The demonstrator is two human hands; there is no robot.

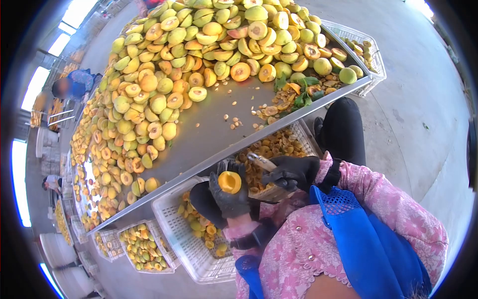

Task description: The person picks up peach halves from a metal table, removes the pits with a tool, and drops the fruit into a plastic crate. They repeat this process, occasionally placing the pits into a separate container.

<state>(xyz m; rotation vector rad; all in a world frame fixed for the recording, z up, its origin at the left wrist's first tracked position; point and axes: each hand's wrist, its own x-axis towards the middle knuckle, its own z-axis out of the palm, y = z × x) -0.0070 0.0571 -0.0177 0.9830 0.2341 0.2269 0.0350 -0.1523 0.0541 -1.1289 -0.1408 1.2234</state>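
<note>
My left hand (230, 197), in a dark glove, holds a pitted fruit half (229, 182) with its hollow facing up. To its right, my right hand (291, 172), also gloved, is closed round the handle of a small tool (262, 162) whose metal end points toward the upper left. Tool and fruit half are apart. Beneath the hands, a crate of pits and scraps (284, 142) stands against the table edge. A white crate (199, 256) with fruit halves sits below and left of my left hand.
A metal table (199, 142) bears a large heap of fruit (154, 99), with leaves (304, 94) and scraps near its right corner. More crates stand at the lower left (147, 249) and upper right (366, 52). Other people (79, 82) are at the far left.
</note>
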